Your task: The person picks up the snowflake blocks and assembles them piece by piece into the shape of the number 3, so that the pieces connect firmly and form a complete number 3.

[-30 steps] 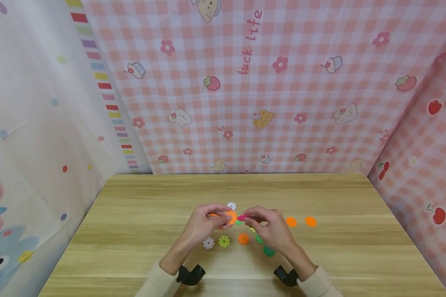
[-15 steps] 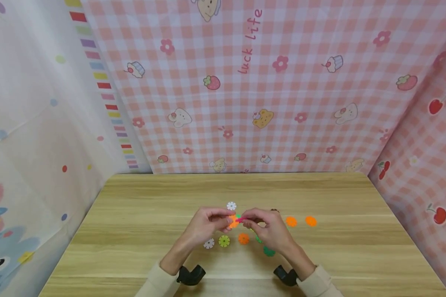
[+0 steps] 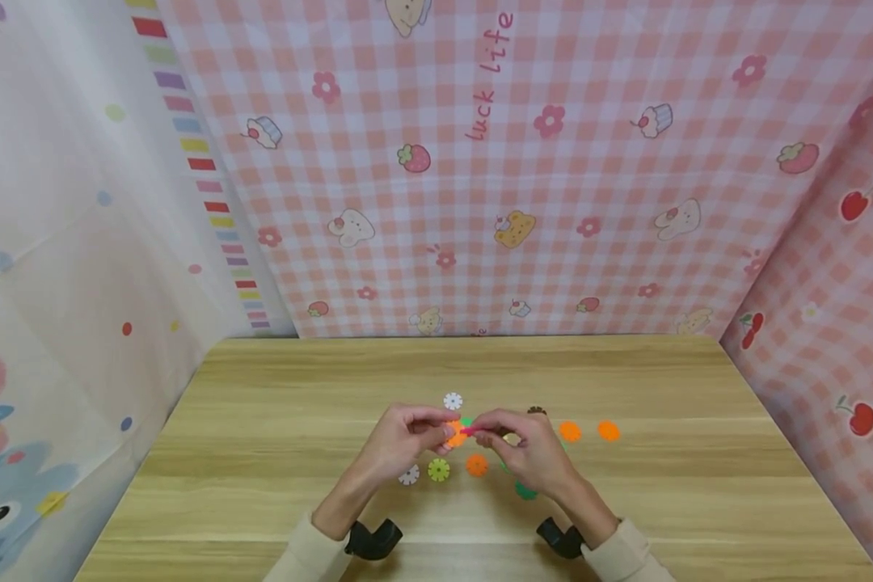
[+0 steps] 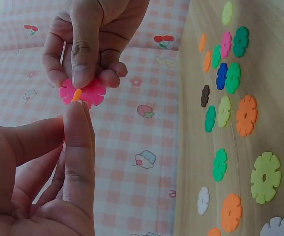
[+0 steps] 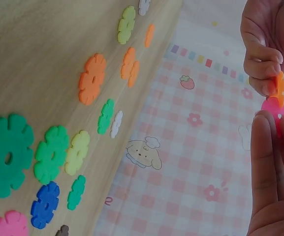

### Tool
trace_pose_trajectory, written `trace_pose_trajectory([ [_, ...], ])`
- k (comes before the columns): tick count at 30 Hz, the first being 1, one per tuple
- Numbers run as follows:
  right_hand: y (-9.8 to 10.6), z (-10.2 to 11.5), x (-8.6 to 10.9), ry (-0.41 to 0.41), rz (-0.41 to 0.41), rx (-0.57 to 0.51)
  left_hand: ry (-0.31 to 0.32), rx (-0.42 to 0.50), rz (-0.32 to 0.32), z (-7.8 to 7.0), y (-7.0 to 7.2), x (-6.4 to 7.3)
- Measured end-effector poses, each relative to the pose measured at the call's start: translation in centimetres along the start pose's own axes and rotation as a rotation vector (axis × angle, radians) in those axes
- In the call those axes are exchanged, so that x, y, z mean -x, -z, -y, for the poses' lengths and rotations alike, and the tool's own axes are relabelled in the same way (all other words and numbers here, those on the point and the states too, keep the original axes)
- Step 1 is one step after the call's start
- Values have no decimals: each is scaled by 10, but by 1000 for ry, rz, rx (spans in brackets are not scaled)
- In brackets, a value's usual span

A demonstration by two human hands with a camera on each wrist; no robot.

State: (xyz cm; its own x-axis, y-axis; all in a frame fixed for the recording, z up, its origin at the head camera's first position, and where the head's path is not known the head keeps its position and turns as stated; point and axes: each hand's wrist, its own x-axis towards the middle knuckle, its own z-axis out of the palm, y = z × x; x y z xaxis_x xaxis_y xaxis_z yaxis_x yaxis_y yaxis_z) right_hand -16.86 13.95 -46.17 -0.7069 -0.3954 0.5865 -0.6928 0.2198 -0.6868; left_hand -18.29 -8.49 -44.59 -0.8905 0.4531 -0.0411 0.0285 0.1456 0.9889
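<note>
Over the middle of the table, my left hand point(image 3: 407, 436) pinches an orange snowflake building disc point(image 3: 454, 435) between thumb and fingers. My right hand point(image 3: 527, 446) pinches a pink snowflake building disc point(image 4: 96, 91) by its edge, thumb on its face in the left wrist view. The two notched discs meet at their rims, crosswise to each other. In the right wrist view the orange disc point(image 5: 280, 88) stands edge-on above the pink disc point(image 5: 273, 105). Fingers hide much of both discs.
Loose discs lie on the wooden table point(image 3: 276, 453) under and around the hands: white point(image 3: 453, 401), lime point(image 3: 439, 470), orange point(image 3: 570, 431), dark green point(image 5: 8, 156), blue point(image 5: 45, 205). Black curved mounts point(image 3: 373, 539) sit at both wrists. A checked cloth point(image 3: 480, 242) hangs behind.
The right hand has shifted slightly left, and the orange disc has dipped a little. The pink disc now overlaps the orange disc's edge, where before it was beside it.
</note>
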Motion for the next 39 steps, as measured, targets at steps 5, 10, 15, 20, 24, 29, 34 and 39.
trace_pose_trajectory([
  [5, 1, 0, 1, -37, -1, 9, 7, 17, -6, 2, 1, 0],
  [10, 3, -2, 4, -72, -18, 32, 12, 29, -34, 4, 4, 1],
  [15, 1, -4, 3, -20, -22, 20, 35, 65, -61, 2, 4, 1],
  [20, -3, -2, 1, 0, -21, 6, 49, 89, -79, 3, 0, 1],
  [24, -4, -2, 1, -9, -18, 13, 46, 88, -101, 3, -2, 1],
  [29, -5, 0, 1, -4, -19, 39, 41, 93, -111, 3, -4, 1],
  [34, -6, 2, 1, 11, -17, 53, 38, 91, -113, 3, -5, 1],
  [39, -6, 4, 0, 1, -24, 57, 41, 107, -110, 3, -6, 1],
])
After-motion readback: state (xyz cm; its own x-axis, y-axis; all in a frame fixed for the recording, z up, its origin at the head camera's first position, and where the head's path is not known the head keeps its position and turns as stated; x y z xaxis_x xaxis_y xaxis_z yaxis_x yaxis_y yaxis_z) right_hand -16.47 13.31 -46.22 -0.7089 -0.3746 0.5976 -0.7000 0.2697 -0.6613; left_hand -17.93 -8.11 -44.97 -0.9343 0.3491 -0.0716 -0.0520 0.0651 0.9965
